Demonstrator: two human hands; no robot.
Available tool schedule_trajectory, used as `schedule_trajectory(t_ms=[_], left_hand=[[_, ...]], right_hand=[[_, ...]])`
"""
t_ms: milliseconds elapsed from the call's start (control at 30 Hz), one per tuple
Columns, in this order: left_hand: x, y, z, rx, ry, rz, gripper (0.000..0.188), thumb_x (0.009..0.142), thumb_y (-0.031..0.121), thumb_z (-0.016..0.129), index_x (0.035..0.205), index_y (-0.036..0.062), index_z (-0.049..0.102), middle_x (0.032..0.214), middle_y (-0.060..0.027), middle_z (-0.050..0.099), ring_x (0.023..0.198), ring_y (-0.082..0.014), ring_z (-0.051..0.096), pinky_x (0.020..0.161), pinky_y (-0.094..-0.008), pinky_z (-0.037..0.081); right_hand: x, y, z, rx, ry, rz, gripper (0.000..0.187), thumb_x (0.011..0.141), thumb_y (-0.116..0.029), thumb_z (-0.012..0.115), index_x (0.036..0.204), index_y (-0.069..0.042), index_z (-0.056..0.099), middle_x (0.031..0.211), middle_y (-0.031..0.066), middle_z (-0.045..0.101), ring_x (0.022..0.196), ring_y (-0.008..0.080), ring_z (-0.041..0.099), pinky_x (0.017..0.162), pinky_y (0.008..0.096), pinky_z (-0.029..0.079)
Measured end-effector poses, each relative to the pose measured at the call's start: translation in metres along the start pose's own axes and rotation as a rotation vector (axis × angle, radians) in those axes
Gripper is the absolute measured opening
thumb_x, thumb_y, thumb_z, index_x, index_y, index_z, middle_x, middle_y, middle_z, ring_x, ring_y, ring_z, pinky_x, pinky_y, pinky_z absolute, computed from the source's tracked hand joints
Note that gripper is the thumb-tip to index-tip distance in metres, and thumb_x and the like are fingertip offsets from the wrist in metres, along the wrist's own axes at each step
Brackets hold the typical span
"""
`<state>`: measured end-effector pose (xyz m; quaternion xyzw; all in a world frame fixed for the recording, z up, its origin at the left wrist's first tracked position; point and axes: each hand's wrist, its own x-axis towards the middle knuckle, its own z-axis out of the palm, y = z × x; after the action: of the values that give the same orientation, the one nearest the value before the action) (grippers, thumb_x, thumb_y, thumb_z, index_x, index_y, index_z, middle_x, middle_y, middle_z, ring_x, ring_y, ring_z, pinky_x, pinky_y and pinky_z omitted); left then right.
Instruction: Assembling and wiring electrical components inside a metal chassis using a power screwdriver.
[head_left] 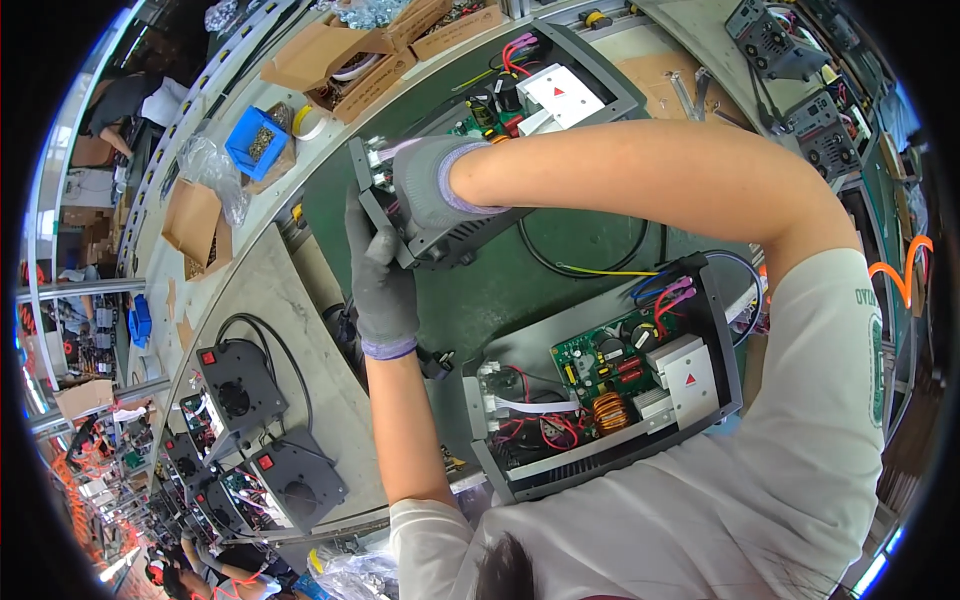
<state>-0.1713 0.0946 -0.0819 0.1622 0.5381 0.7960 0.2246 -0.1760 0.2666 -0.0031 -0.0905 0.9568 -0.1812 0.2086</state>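
Note:
An open dark metal case (585, 52) with a green circuit board and a white heat sink plate lies at the back of the bench. My left hand (387, 290), in a grey glove, holds the near-left end of this case, its fingers stretched along the outer panel. My right hand (437, 185), also gloved, reaches over the same end from across the case. Its fingers are hidden by the back of the hand and the panel. A second open case (600, 470), with a circuit board (600, 350), a copper coil and wiring, rests close to my body.
A blue bin (240, 140) of small metal parts and open cardboard boxes (325, 50) stand at the far left. Dark units with cables (235, 385) sit at left, more units (825, 130) at far right. A black cable loops between the two cases. Other people work at left.

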Motion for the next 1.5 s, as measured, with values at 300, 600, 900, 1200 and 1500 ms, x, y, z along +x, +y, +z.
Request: schedule_trajectory(t_ms=[300, 600, 900, 1200, 1500], left_hand=[[-0.006, -0.01, 0.002, -0.005, 0.003, 0.09, 0.097, 0.087, 0.044, 0.062, 0.161, 0.0021, 0.016, 0.154, -0.0145, 0.037, 0.141, -0.0291, 0.04, 0.118, -0.0444, 0.029], [-0.01, -0.015, 0.0, 0.047, 0.036, 0.086, 0.098, 0.086, 0.044, 0.063, 0.161, 0.0028, 0.015, 0.155, -0.015, 0.035, 0.144, -0.029, 0.035, 0.12, -0.0431, 0.025], [-0.01, -0.021, 0.005, 0.032, 0.103, 0.14, 0.102, 0.084, 0.047, 0.067, 0.162, 0.0048, 0.015, 0.157, -0.0135, 0.033, 0.145, -0.0277, 0.034, 0.12, -0.043, 0.025], [-0.012, -0.016, 0.011, 0.051, 0.105, 0.121, 0.103, 0.085, 0.048, 0.066, 0.162, 0.0044, 0.014, 0.156, -0.0135, 0.033, 0.145, -0.0279, 0.033, 0.12, -0.0438, 0.024], [-0.013, -0.018, 0.009, 0.095, 0.13, 0.149, 0.102, 0.085, 0.05, 0.065, 0.161, 0.0037, 0.015, 0.15, -0.014, 0.04, 0.136, -0.0263, 0.042, 0.109, -0.0399, 0.035]], right_hand=[[0.03, 0.022, 0.02, -0.081, -0.04, -0.144, 0.034, 0.08, -0.036, 0.069, 0.098, -0.01, 0.079, 0.09, 0.015, 0.074, 0.076, 0.0335, 0.068, 0.073, 0.041, 0.055], [0.028, 0.01, 0.016, -0.113, -0.087, 0.011, 0.036, 0.083, -0.04, 0.068, 0.099, -0.009, 0.079, 0.093, 0.0147, 0.074, 0.081, 0.0322, 0.069, 0.075, 0.0424, 0.055], [0.036, 0.011, 0.019, -0.244, -0.129, -0.076, 0.036, 0.082, -0.041, 0.07, 0.098, -0.01, 0.079, 0.092, 0.0128, 0.074, 0.082, 0.0316, 0.069, 0.075, 0.042, 0.055], [0.03, 0.018, 0.02, -0.016, -0.065, -0.12, 0.029, 0.082, -0.032, 0.07, 0.1, -0.012, 0.079, 0.09, 0.0128, 0.074, 0.079, 0.0314, 0.069, 0.073, 0.0416, 0.054], [0.02, 0.007, 0.013, -0.008, -0.078, -0.101, 0.031, 0.085, -0.03, 0.067, 0.098, -0.004, 0.077, 0.084, 0.0186, 0.072, 0.075, 0.0343, 0.068, 0.071, 0.0431, 0.054]])
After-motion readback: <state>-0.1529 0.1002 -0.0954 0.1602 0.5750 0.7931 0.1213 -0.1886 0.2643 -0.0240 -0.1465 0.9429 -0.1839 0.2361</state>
